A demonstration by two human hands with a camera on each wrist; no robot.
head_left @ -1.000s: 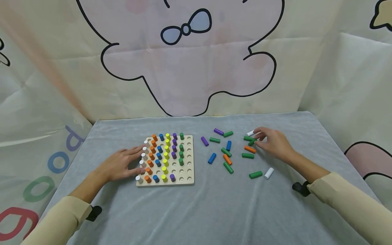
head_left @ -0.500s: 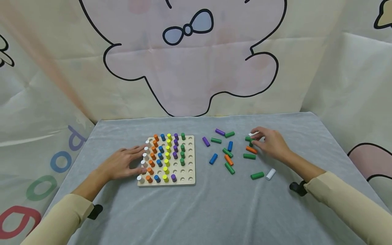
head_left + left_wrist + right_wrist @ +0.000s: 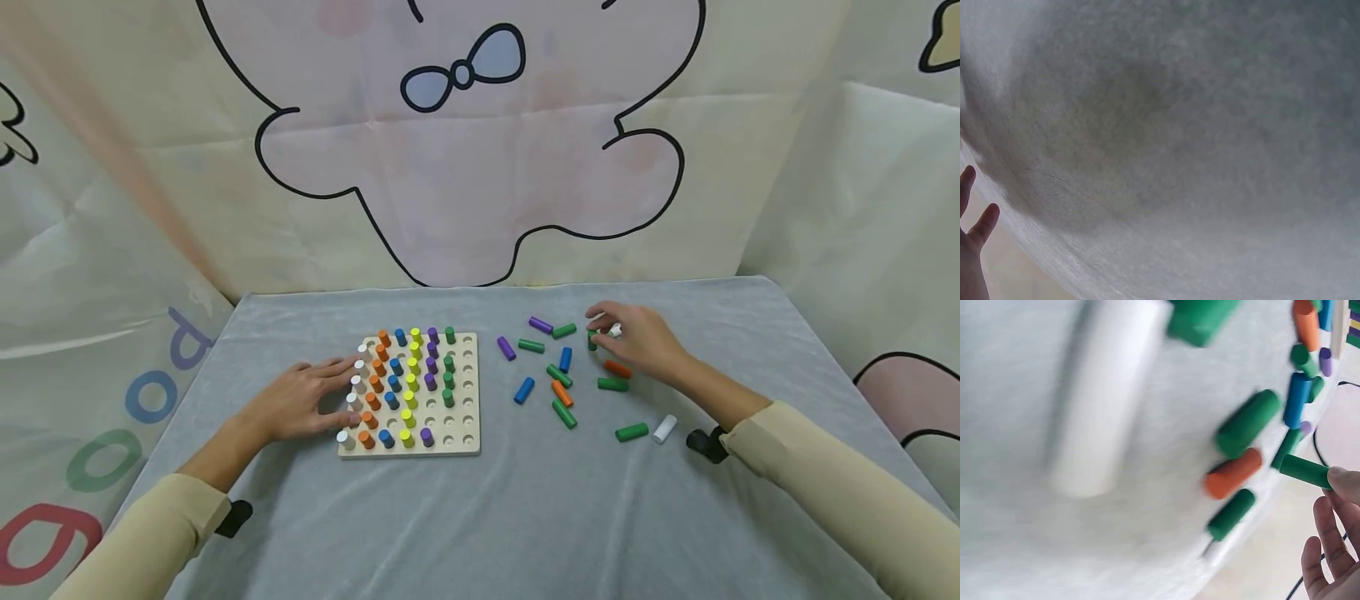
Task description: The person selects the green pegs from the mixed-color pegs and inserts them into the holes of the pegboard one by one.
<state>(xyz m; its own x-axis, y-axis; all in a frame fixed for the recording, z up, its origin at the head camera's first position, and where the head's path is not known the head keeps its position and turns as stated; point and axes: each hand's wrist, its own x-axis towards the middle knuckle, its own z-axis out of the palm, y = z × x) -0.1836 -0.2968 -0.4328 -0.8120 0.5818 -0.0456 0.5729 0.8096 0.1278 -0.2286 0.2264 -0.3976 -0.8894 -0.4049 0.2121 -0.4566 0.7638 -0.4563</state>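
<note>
- Pegboard point(image 3: 458, 400): lies flat on the cloth-covered table point(image 3: 465, 517), the landmark for all places below.
- Standing pegs point(image 3: 411, 382): set in the pegboard by colour, running from its left edge as white, orange, blue, yellow, purple and green lines.
- Filled portion: the orange and yellow lines look complete; the white line is partly masked by fingers, so its count cannot be told.
- Remaining portion: gaps show in the blue, purple and green lines, and the pegboard's rightmost line has no pegs. By this reading, well over half is done.
- Loose pegs point(image 3: 564, 413): scattered to the right of the pegboard, in green, blue, orange, purple and white; no loose yellow one is visible.
- Left hand point(image 3: 303, 400): fingers extended, thumb apart, touching the pegboard's left edge; it appears to steady it, gripping no peg.
- Right hand point(image 3: 637, 337): well right of the pegboard, thumb and finger pinching a green peg point(image 3: 1305, 471), other fingers loosely bent.
</note>
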